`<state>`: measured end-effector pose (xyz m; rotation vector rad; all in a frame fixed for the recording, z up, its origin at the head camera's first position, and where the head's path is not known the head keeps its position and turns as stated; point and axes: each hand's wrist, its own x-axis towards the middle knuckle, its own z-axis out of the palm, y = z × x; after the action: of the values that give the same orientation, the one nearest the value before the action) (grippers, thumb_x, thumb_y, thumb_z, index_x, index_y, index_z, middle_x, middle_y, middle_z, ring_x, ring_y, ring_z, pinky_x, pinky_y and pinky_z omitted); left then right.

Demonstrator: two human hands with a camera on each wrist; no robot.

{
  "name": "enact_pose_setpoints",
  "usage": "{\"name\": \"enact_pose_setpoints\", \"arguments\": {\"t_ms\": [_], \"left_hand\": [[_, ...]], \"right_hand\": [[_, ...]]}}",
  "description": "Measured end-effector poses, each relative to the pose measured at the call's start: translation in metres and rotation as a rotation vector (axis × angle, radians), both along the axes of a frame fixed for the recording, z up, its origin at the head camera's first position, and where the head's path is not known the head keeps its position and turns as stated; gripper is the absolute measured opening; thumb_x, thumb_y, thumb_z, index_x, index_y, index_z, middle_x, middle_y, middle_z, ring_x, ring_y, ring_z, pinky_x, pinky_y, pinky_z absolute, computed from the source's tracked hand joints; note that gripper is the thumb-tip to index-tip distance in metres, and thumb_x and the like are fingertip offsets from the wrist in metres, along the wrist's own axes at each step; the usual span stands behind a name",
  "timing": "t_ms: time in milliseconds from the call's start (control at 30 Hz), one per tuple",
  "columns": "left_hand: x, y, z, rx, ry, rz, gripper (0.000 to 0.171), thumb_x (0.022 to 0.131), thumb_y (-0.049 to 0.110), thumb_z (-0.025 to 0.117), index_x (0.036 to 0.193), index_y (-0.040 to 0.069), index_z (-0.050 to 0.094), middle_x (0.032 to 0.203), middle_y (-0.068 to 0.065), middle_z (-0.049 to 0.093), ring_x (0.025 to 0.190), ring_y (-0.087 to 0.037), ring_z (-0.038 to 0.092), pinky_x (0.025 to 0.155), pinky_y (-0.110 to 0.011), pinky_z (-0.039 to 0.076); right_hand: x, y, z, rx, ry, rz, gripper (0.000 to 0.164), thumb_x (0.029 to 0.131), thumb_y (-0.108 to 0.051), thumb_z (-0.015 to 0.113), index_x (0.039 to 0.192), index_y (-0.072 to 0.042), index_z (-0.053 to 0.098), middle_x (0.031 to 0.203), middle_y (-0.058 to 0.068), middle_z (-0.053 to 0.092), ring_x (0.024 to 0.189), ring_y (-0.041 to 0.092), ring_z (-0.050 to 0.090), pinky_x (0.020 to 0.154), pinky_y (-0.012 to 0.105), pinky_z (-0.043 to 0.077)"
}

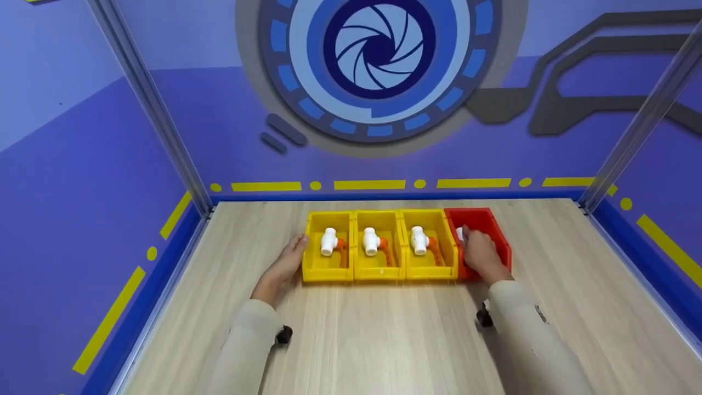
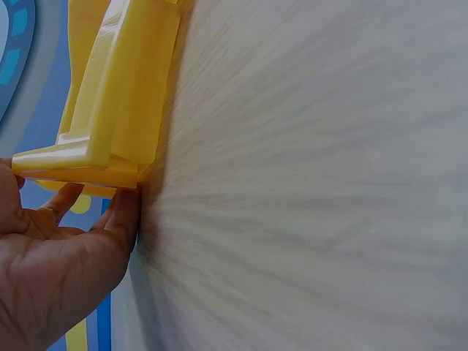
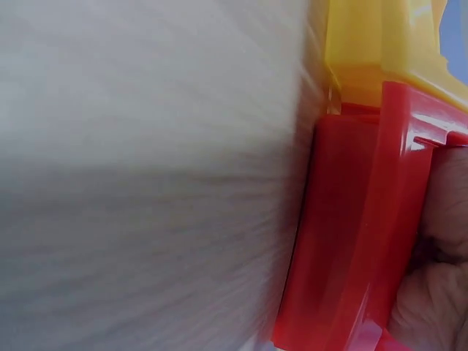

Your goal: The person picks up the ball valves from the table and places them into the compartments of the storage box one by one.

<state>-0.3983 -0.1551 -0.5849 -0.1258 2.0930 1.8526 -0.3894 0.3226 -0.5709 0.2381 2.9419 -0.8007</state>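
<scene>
Three yellow bins [image 1: 381,273] and a red bin [image 1: 477,214] stand in a row. In each yellow bin lies a white plastic ball valve with an orange handle, such as the left valve [image 1: 328,241], the middle valve [image 1: 371,241] and the right valve [image 1: 419,240]. My left hand [image 1: 285,264] touches the outer side of the leftmost yellow bin, its fingertips against the wall. Down inside the red bin, my right hand [image 1: 482,253] has curled fingers around a white valve [image 1: 459,234], most of which the hand hides.
The bins stand on a wood-grain table [image 1: 373,334], toward its back edge. Behind them rises a blue and purple printed wall [image 1: 384,164]. Side panels with metal posts [image 1: 159,115] flank the table.
</scene>
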Motion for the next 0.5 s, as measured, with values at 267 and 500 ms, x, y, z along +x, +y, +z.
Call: {"name": "enact_pose_setpoints", "arguments": {"t_ms": [267,500], "left_hand": [[0.0018,-0.0013,0.0011,-0.050,0.011,-0.004,0.062,0.116,0.051,0.035,0.169,0.022,0.026,0.177,-0.008,0.029,0.165,-0.029,0.025,0.137,-0.055,0.013],[0.0021,-0.0016,0.0019,-0.035,0.083,-0.020,0.057,0.117,0.046,0.034,0.166,0.017,0.031,0.173,-0.014,0.032,0.161,-0.032,0.031,0.136,-0.056,0.017]], "right_hand": [[-0.0037,0.0008,0.0009,-0.014,0.001,0.025,0.056,0.114,-0.018,0.049,0.163,0.002,0.031,0.166,0.031,0.037,0.128,0.042,0.062,0.111,0.054,0.053],[-0.0050,0.0015,0.0034,-0.022,0.004,0.011,0.054,0.114,-0.020,0.048,0.162,0.003,0.035,0.157,0.034,0.050,0.119,0.042,0.064,0.109,0.055,0.055]]}}
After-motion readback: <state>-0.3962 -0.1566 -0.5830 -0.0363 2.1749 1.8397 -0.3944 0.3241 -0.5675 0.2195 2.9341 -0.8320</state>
